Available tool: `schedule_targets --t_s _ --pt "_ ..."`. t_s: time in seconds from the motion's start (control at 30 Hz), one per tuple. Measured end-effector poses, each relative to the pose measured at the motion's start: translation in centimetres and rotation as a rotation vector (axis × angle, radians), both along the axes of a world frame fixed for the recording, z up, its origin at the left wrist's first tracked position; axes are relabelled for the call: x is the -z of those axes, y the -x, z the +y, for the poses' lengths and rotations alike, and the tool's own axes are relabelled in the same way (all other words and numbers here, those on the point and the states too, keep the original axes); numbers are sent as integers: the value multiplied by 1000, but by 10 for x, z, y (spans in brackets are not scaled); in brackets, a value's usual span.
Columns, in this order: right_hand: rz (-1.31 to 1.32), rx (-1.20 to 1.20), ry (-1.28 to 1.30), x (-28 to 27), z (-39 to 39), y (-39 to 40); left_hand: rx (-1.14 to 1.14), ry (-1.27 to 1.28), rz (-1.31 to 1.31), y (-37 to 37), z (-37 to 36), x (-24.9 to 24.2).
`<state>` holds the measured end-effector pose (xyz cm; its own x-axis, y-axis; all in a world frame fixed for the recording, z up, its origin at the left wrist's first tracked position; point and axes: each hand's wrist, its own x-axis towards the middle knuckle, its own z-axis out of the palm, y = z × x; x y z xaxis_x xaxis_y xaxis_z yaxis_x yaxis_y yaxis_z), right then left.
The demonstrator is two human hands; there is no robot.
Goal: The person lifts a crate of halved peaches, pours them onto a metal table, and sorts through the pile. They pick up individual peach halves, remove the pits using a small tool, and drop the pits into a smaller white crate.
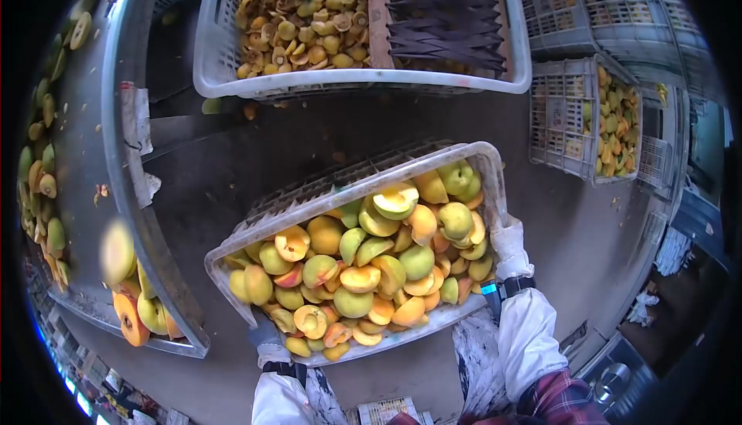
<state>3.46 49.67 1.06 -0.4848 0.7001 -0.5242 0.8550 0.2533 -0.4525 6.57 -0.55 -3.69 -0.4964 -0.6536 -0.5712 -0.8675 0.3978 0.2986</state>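
A pale plastic crate [352, 202], filled with cut yellow-green peaches [363, 278], is tilted in front of my body. At its right end my gloved right hand [508, 247] grips the rim, its fingers partly hidden by the wall. My left hand [267, 334] holds the lower left corner, with most of its fingers out of sight. Many of the peaches are halves with orange flesh showing; others lie skin side up. Both wrists carry dark bands over white sleeves.
A metal conveyor table [120, 154] with peach pieces runs along the left. Ahead stands a large white bin [363, 77] with peach scraps and a section of dark slats. Another crate of peaches [564, 116] sits at the right, near stacked crates [610, 7].
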Motion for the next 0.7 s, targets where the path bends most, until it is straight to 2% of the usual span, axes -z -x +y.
schedule_targets --t_s 0.13,0.17,0.23,0.27,0.3,0.37,0.4,0.43,0.5,0.53,0.57,0.6,0.63,0.7 --pt "-45 65 101 -27 -13 7 95 56 141 12 6 -2" --pt "-64 68 109 -31 -17 2 99 63 122 1 -13 7" --pt "133 135 169 -37 -31 -10 36 -19 82 -29 -62 33" --pt "112 122 150 -42 -32 -9 -194 -73 -15 6 -20 -1" --pt "95 121 126 -40 -23 -9 -195 -94 -35 -13 -25 17" --pt "-78 78 -3 -32 -12 9 614 218 -383 -39 -55 51" --pt "-78 56 -12 6 -4 8 531 200 -45 -17 -25 12" --pt "-52 48 5 10 -12 7 576 346 143 -13 -18 -1" --pt "-42 -45 -3 6 -13 0 800 424 -169 -20 -40 12" --pt "-52 79 53 -4 -19 5 395 225 -229 -6 -29 5" --pt "-23 84 124 -10 -17 4 1 33 -299 7 -22 -2" --pt "61 100 113 -8 -16 -3 -79 1 -90 -1 -20 7" --pt "148 105 110 -2 -16 -6 -78 1 -96 -14 -28 22" --pt "-44 21 -69 5 -5 8 122 6 -115 -41 -47 43"
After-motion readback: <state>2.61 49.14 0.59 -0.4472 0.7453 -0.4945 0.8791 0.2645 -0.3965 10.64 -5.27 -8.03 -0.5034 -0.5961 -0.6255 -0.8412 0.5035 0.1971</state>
